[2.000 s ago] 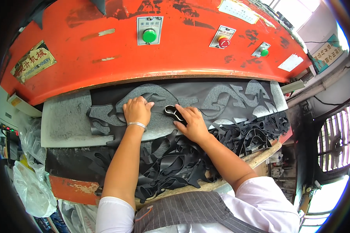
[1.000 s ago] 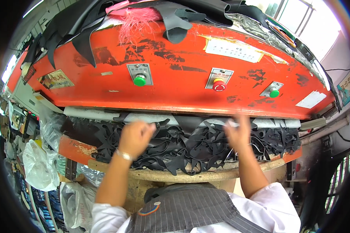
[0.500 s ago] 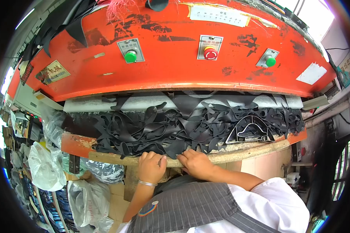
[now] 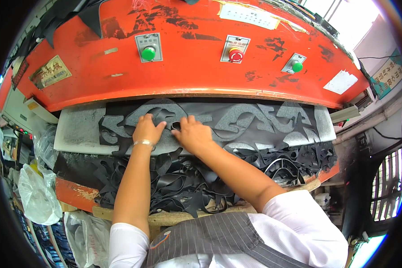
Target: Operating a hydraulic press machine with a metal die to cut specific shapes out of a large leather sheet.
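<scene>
A thin dark sheet [image 4: 250,105], leather-like and full of curved cut-out openings, lies on a pale board [image 4: 78,129] below the red machine. Over its left half is my left hand [image 4: 145,130], fingers bent down on the sheet and thumb spread to the right. Close beside it, my right hand [image 4: 194,135] has thumb and forefinger around a dark bit of the sheet; their exact grip is partly hidden. Tangled dark scraps [image 4: 174,178] are heaped under my forearms. A metal cutting die [image 4: 285,161] with a curved outline stands among the scraps on the right.
The red machine front [image 4: 187,76] spans the far side, with two green buttons [image 4: 148,54] and a red stop button [image 4: 236,55]. A wooden front edge [image 4: 174,217] runs before my apron. Plastic bags [image 4: 39,194] hang at left; pipes [image 4: 362,127] are at right.
Both hands have moved forward from the wooden front edge onto the sheet. More of the pale board and the sheet now shows below the machine. My view has shifted forward.
</scene>
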{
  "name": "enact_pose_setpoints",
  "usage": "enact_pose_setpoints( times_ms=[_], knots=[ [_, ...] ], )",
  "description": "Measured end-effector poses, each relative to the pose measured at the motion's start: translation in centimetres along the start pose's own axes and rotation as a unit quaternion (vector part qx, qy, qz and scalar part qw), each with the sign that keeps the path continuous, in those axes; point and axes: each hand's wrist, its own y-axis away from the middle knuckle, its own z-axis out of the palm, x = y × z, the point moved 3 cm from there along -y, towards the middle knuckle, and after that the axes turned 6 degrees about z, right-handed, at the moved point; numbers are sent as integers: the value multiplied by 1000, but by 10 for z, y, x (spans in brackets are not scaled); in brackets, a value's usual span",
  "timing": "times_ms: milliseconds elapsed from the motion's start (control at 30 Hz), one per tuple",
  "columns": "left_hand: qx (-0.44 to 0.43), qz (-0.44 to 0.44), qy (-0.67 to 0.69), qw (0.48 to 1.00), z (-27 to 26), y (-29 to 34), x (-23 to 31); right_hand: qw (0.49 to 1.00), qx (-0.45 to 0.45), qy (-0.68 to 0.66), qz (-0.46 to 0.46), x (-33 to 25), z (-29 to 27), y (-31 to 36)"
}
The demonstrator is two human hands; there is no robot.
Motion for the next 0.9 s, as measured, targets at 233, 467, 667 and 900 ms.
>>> enact_pose_setpoints(
  times_ms=[233, 467, 667, 900],
  knots=[
    [-98, 6, -7, 995, 23, -36, 5, 962, 6, -245, 123, 90, -23, -40],
    [-25, 33, 14, 999, 31, -90, -16, 965, -16, -256, 44, 85, -42, -22],
    [78, 24, 55, 995, 36, -67, -16, 992, -37, -80, 87, 55, 0, -17],
    [-96, 248, 148, 953, 33, 52, 55, 989, -42, -120, -75, 95, -12, -3]
  ],
)
